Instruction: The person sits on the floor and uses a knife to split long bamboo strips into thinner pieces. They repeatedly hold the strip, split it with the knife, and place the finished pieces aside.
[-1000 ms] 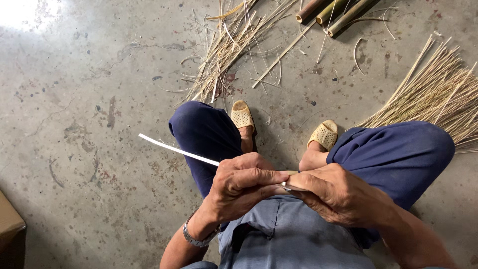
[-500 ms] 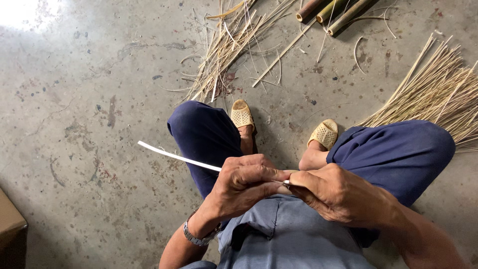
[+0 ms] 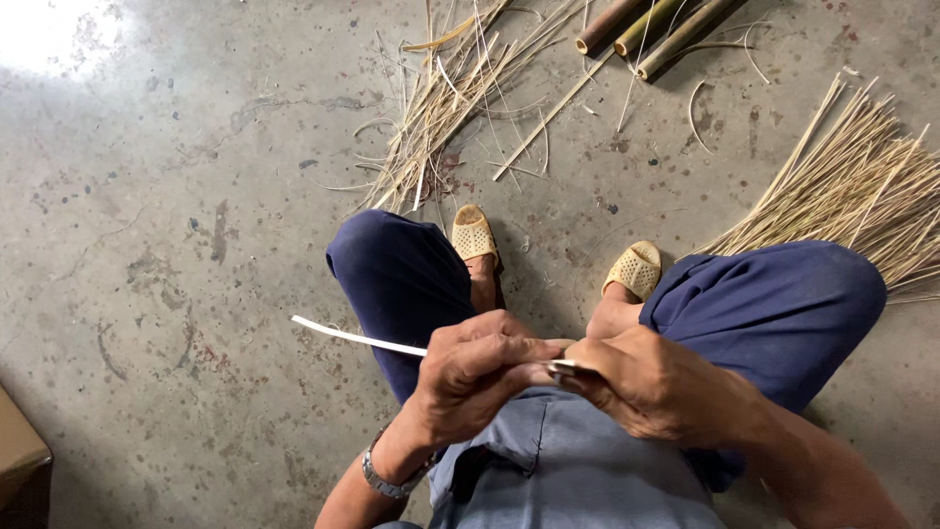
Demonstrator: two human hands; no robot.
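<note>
A thin pale bamboo strip sticks out to the left of my left hand, which is closed around it above my lap. Against it sits my right hand, gripping a small metal blade whose tip shows between the two hands. The strip's far end is hidden inside my fingers. I sit low with my knees in blue trousers apart, and a metal watch is on my left wrist.
Loose bamboo splints and shavings lie on the concrete floor ahead. A fanned bundle of thin strips lies at the right. Bamboo poles rest at the top. My feet wear woven slippers. A brown box corner shows at left.
The strip now reaches less far to the left than a second ago; its free end has drawn in toward my hands. Both hands stay together over my lap.
</note>
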